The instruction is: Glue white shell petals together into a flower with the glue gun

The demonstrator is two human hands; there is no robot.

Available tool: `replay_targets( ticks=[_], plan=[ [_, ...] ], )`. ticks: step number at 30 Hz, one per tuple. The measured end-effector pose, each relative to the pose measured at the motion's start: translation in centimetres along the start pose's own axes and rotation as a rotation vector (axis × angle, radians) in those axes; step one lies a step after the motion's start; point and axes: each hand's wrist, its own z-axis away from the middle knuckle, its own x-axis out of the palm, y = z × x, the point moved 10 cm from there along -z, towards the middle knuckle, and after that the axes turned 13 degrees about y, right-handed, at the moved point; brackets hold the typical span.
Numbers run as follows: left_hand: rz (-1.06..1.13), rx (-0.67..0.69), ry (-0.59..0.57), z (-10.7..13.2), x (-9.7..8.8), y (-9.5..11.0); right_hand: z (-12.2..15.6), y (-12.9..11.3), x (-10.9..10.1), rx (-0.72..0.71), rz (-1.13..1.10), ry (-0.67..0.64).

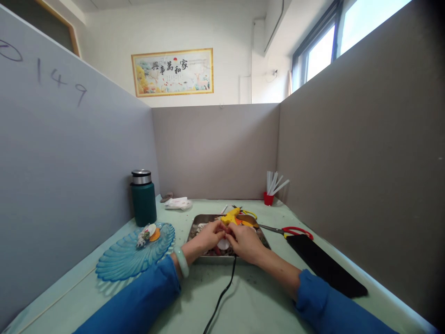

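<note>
From the head view, both hands are working over a shallow metal tray (193, 228) on the pale green surface (257, 301). The left hand (207, 237) and right hand (245, 241) are meeting fingertip to fingertip. Each grip is pinching closed on a small piece (224, 228) too tiny to identify, just above the tray's mixed bits. Judging by this, the fine joining work calls for steady fingertips. A yellow plastic glue gun (231, 216) is lying at the tray's far edge, and a ribbed blue glass plate (118, 262) is sitting to the left.
</note>
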Motion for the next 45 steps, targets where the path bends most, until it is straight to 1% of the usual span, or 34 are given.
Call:
replay_targets(
  ticks=[4, 8, 12, 17, 25, 30, 32, 34, 45],
  plan=[
    [-0.013, -0.002, 0.0, -0.03, 0.0, -0.09, -0.02, 0.07, 0.05, -0.001, 0.01, 0.004],
    [-0.037, 0.025, 0.032, -0.23, -0.28, -0.16, 0.0, -0.04, 0.05, -0.006, 0.01, 0.005],
    [-0.013, -0.02, -0.002, -0.13, 0.08, -0.46, 0.03, -0.05, 0.01, -0.002, 0.01, 0.003],
    [-0.044, 0.019, 0.027, -0.07, -0.28, 0.16, 0.04, -0.11, 0.01, 0.005, 0.004, -0.014],
    [-0.044, -0.001, 0.024, -0.17, -0.18, -0.34, -0.06, -0.36, -0.17, 0.002, 0.018, -0.027],
    [-0.092, 0.05, 0.048, -0.18, -0.47, 0.22, 0.0, -0.34, -0.12, 0.003, 0.023, -0.035],
    [-0.099, 0.042, 0.038, -0.12, -0.39, 0.13, 0.04, -0.32, -0.07, 0.006, 0.021, -0.045],
    [-0.087, 0.003, 0.022, -0.06, -0.22, -0.25, 0.04, -0.3, -0.07, 0.011, 0.023, -0.052],
    [-0.126, 0.026, 0.048, -0.31, -0.56, -0.23, 0.05, -0.2, 0.21, 0.024, 0.026, -0.072]
  ],
)
